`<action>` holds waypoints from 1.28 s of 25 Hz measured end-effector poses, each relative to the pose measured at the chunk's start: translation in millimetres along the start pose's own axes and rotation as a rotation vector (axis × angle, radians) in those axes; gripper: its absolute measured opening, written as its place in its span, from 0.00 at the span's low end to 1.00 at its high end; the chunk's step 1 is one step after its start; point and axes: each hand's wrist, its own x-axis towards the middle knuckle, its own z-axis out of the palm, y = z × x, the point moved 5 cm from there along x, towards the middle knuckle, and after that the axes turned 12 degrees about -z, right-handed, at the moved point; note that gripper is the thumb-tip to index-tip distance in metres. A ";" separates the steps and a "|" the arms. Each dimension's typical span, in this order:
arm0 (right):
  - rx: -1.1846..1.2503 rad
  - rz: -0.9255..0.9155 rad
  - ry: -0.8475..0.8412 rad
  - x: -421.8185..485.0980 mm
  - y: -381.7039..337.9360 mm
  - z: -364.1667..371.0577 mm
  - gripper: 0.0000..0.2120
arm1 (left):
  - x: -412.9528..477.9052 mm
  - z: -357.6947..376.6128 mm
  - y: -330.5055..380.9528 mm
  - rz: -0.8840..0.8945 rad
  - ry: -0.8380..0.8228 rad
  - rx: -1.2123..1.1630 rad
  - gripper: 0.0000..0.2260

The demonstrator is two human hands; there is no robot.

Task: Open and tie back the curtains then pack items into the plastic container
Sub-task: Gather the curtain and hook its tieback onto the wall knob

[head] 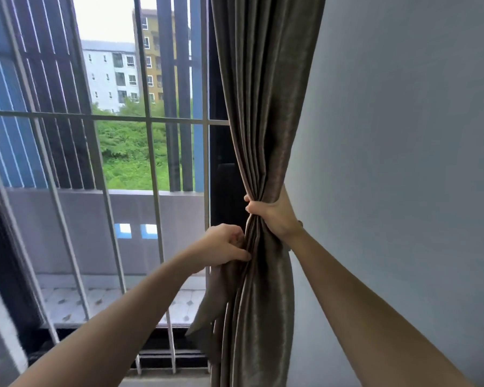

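Now in view: 1 window, 1 curtain and 2 bare arms reaching up from the bottom of the frame.
Left of frame: a barred window, uncovered; beyond it are a balcony wall, green bushes and apartment blocks.
Left hand: lower centre, with fingers curled, pinching a loose outer fold of the curtain just left of the gathered bundle.
Curtain: grey-brown and pleated, running from top to bottom at centre. It is drawn aside to the window's right edge, squeezed to a narrow waist between the hands, and flares again below.
Right hand: just above and right of the left hand, clamped around the waist of the bundle, with fingertips showing at its left edge.
Right of frame: a plain pale wall, just beside the curtain.
Tie-back: none can be made out. A small dark shape behind the right wrist is too small to identify.
Plastic container: not in view.
Step in hand: probably the first half of the task. This curtain is open and being gathered, but not yet tied.
Next move: likely to tuck the loose fold into the bundle while the right hand holds the waist tight. A band or cord then needs to go around that waist, so 1 hand must come free without letting the pleats spill.
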 end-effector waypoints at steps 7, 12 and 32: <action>-0.266 0.064 0.185 -4.7 -23.8 -13.4 0.37 | -4.0 8.5 -6.3 -0.033 0.029 -0.109 0.10; -0.163 0.273 0.165 -1.5 -26.9 -16.1 0.24 | -11.6 -12.3 -18.0 -0.106 0.003 -0.222 0.14; -0.013 0.379 0.163 -7.1 -36.1 -7.8 0.05 | -26.0 50.4 1.0 0.052 -0.171 -0.586 0.18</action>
